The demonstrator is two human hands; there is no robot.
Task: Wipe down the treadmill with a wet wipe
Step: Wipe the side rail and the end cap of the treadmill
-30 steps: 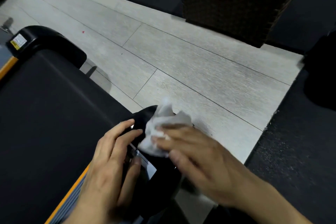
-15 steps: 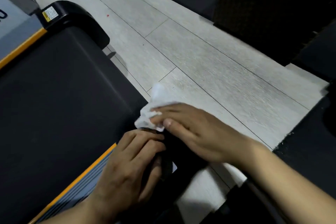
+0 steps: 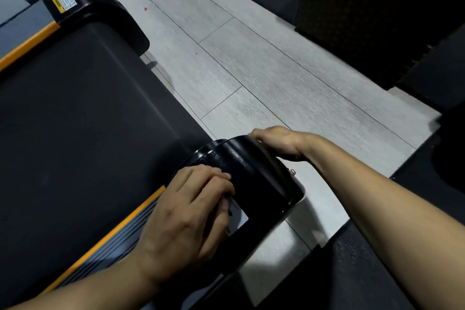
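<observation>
step: wiping rear corner cap (image 3: 251, 173) of treadmill (image 3: 83, 121) | left hand (image 3: 191, 219): fingers relaxed, resting on cap's near edge, likely steadying | right hand (image 3: 279, 142): reaches over cap's far side, fingers hidden, grip cannot tell | wet wipe: not visible, probably under right hand

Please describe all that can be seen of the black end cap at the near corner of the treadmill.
The end cap is glossy black, plastic by its look, rounded over the top, with wet-looking streaks. It sits at the belt's near right corner, above the grey floor. A pale label shows on its near side. The left hand rests on its inner side; the right hand curls over its far edge, fingers hidden.
</observation>
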